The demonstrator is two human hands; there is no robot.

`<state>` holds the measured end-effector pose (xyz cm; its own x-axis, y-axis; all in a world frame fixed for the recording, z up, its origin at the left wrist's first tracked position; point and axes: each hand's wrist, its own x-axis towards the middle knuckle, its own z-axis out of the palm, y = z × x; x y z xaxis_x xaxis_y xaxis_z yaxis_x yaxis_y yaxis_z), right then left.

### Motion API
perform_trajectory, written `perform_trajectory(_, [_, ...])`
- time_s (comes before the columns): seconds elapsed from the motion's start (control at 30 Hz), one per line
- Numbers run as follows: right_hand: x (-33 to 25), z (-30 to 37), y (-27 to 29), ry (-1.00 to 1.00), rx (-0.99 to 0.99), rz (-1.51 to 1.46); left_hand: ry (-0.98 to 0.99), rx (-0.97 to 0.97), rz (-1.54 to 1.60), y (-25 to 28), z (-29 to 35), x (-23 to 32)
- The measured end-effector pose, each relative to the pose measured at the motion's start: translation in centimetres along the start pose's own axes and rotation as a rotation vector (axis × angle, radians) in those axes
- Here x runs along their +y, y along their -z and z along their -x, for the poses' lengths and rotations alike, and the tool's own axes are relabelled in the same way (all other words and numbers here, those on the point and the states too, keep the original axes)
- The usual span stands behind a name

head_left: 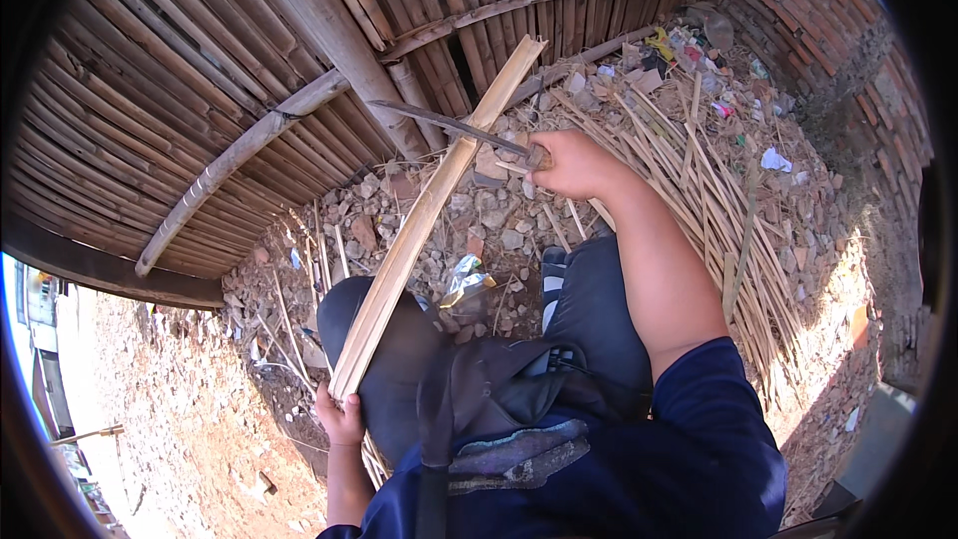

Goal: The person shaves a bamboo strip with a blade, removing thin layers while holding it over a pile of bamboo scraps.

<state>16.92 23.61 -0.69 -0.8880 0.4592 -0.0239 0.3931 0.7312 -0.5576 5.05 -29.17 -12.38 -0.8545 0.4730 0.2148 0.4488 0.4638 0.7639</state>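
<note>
Knife handle (540,157) is mostly hidden in our right grip (576,165), wrapped tight — whether the blade (424,120) bites into the split bamboo (404,250), we cannot tell. The bamboo's near end sits in our closed left grip (341,421), some fingers out of sight; its long axis slants forward and rightward over our left knee (341,301), crossed by the leftward-pointing blade.

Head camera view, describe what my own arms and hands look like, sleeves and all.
Both the right hand and the left hand look bare: no gloves, and no wristwear that I can make out. The right sleeve is short and navy blue, leaving the forearm uncovered.
</note>
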Motion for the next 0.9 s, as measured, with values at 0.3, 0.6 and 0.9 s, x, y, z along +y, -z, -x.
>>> perform_trajectory(0.3, [-3.9,1.1,-1.1,0.106,-0.123,0.090,0.002,0.005,0.014,-0.1,0.0,0.9])
perform_trajectory(0.6, [-2.0,0.9,-0.4,0.086,0.021,0.087,-0.012,0.016,0.022,-0.2,-0.4,2.1])
perform_trajectory(0.9, [-2.8,1.7,1.1,0.047,-0.096,0.115,-0.024,0.033,0.010,-0.3,-0.6,2.0])
